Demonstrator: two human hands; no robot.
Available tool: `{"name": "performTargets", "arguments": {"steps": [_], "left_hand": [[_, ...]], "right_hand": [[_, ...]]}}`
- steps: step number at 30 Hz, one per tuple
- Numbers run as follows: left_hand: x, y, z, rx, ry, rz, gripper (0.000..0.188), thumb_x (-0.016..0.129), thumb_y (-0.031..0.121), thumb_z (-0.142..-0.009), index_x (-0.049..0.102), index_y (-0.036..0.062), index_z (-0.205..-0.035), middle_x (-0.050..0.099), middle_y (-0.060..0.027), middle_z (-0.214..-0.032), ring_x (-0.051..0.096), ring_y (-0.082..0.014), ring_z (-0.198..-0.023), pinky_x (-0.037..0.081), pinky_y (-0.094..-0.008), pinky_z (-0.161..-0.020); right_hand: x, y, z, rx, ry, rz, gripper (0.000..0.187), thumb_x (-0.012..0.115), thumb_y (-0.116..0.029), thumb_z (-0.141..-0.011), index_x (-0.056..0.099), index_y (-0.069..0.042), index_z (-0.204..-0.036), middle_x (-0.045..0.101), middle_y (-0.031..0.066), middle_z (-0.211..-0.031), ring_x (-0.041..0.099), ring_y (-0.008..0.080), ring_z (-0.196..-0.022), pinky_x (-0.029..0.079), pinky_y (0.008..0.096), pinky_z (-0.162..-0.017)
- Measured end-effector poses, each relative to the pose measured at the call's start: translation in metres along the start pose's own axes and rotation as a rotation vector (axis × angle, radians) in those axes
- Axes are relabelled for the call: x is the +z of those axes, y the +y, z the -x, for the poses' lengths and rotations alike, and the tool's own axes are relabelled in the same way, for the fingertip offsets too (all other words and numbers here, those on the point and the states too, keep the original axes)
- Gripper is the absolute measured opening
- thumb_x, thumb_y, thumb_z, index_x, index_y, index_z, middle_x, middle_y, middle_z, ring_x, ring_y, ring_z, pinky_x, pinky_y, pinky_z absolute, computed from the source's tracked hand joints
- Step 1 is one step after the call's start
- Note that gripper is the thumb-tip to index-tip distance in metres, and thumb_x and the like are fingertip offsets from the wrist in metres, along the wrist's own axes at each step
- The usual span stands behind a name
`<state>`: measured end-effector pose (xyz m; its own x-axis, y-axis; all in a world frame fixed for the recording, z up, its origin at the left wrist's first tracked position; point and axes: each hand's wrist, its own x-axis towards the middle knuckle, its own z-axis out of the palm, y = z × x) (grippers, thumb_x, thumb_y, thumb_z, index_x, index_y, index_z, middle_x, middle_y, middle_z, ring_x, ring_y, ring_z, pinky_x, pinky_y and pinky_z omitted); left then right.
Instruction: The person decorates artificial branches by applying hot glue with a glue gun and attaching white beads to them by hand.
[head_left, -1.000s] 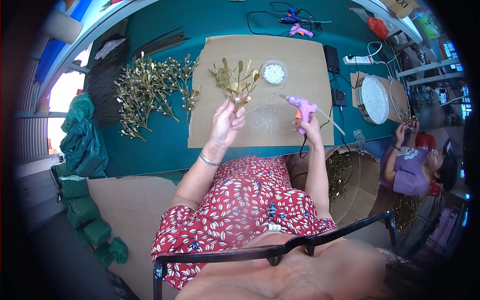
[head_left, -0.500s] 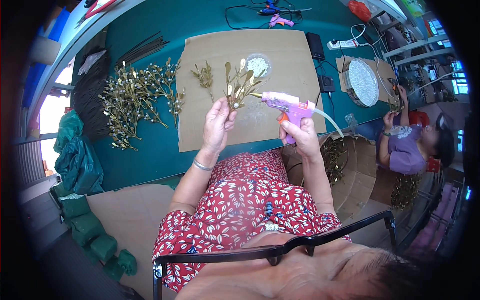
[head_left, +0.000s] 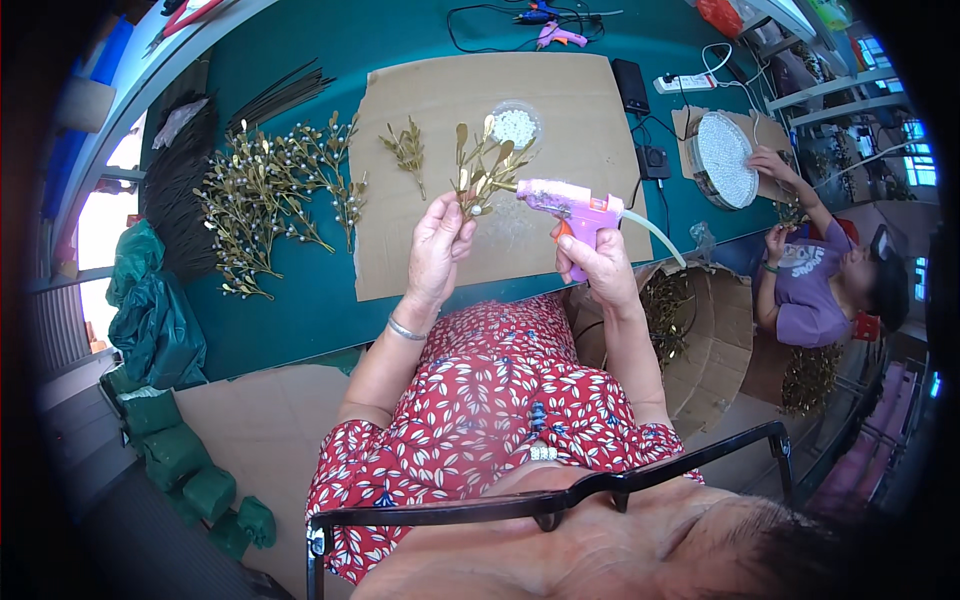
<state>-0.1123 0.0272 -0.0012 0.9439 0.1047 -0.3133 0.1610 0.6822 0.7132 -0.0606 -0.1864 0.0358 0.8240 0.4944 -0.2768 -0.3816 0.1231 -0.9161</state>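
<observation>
My left hand [head_left: 438, 243] pinches the stem end of an artificial leaf sprig [head_left: 478, 168] with olive-gold leaves, held upright above the cardboard. In my right hand [head_left: 603, 262] is a pink glue gun [head_left: 565, 202] with an orange trigger and a pale glue stick coming out of its back. Its nozzle points left and reaches in among the lower leaves; whether it touches them I cannot tell. Just behind the sprig stands a round clear dish of white beads [head_left: 515, 126]. A smaller sprig [head_left: 406, 152] lies on the cardboard sheet [head_left: 400, 270], left of the one I hold.
Several beaded sprigs [head_left: 265, 200] are heaped on the green table [head_left: 250, 335] at left, beside dark stems [head_left: 185, 190]. At right are a large tray of white beads [head_left: 725, 160], a power strip [head_left: 685, 83] and a co-worker [head_left: 810, 285]. A second glue gun [head_left: 560, 37] lies at the back.
The glue gun has shifted slightly left, bringing its nozzle closer in among the sprig's leaves. At right, the co-worker's hand has reached over to the large bead tray.
</observation>
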Motion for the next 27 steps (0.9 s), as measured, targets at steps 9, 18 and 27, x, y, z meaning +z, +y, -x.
{"name": "performTargets", "arguments": {"steps": [9,18,27], "left_hand": [[0.001,0.0,-0.001,0.005,0.022,-0.043,0.029,0.046,0.024,-0.096,0.051,0.0047,-0.117,0.047,0.0024,-0.072,0.031,-0.0001,-0.054,0.024,-0.0131,-0.045],[0.002,0.001,-0.002,-0.016,0.023,-0.037,0.021,0.043,0.023,-0.097,0.051,0.008,-0.11,0.046,0.0008,-0.07,0.032,-0.0021,-0.053,0.025,-0.0143,-0.046],[-0.001,-0.005,-0.006,-0.019,0.058,-0.029,0.024,0.043,0.023,-0.097,0.051,0.0059,-0.112,0.046,0.0008,-0.071,0.032,-0.0025,-0.053,0.025,-0.0147,-0.046]], "right_hand": [[0.0,-0.001,-0.002,-0.013,-0.006,0.021,0.013,0.057,-0.011,-0.085,0.057,0.0,-0.091,0.053,0.0025,-0.059,0.05,0.0092,-0.05,0.04,0.0219,-0.046],[-0.005,0.0,-0.002,-0.019,0.017,0.04,0.013,0.057,-0.009,-0.085,0.056,0.002,-0.093,0.053,0.0031,-0.061,0.05,0.0097,-0.05,0.041,0.0227,-0.046],[-0.015,0.011,-0.003,0.003,-0.047,-0.043,0.015,0.056,-0.01,-0.084,0.054,0.001,-0.094,0.053,0.0039,-0.06,0.049,0.0102,-0.047,0.039,0.0223,-0.044]]}}
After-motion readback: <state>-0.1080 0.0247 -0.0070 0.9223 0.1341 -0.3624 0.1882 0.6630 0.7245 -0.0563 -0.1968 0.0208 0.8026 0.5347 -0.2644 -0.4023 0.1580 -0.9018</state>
